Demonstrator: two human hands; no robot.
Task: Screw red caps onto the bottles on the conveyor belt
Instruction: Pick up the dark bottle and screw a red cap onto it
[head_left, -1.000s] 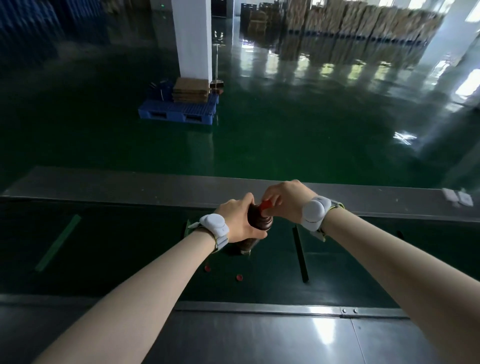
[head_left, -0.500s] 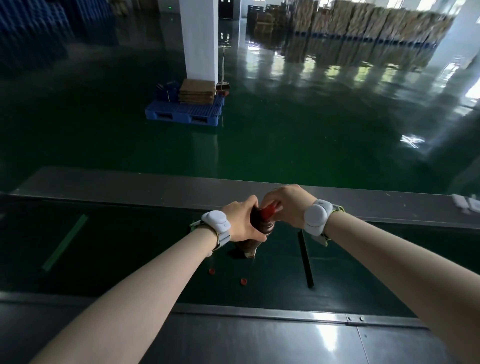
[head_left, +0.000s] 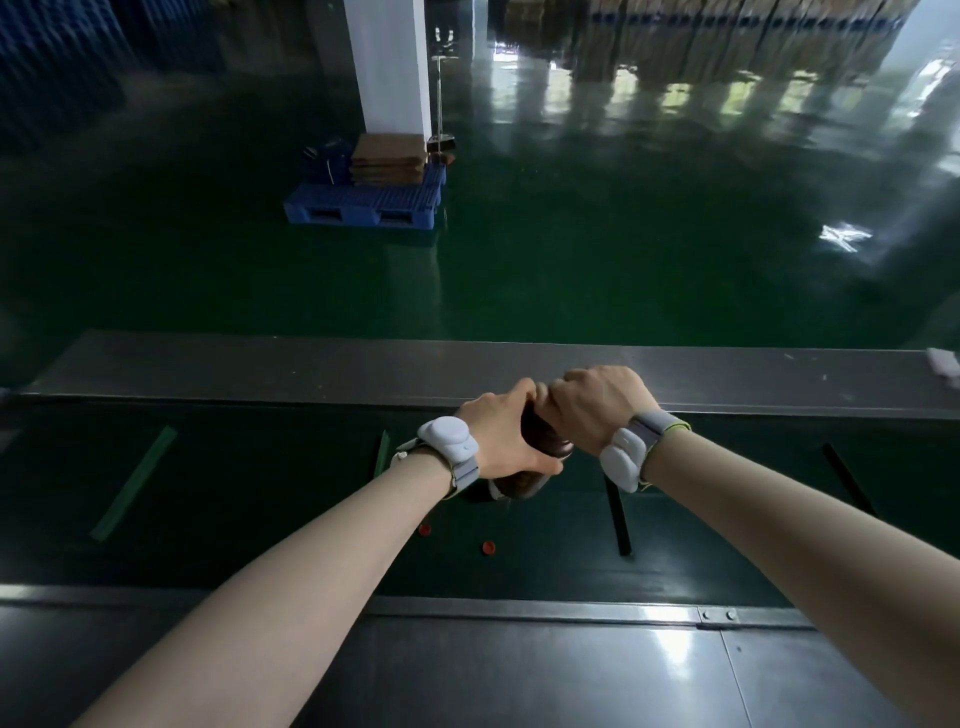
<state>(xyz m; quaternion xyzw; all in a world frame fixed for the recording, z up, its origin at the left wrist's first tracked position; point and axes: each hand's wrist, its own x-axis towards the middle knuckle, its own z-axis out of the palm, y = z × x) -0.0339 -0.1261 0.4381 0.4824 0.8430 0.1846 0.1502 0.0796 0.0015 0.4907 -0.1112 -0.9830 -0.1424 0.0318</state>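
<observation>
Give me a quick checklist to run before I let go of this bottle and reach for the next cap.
1. Left hand gripping the dark brown bottle: ok.
2. Right hand closed over the bottle top: ok.
3. Cap fully seated: cannot tell, hidden under the hand.
4. Bottle upright: not ok, it leans.
5. Spare small red caps on the dark green conveyor belt: ok, two lie loose.
</observation>
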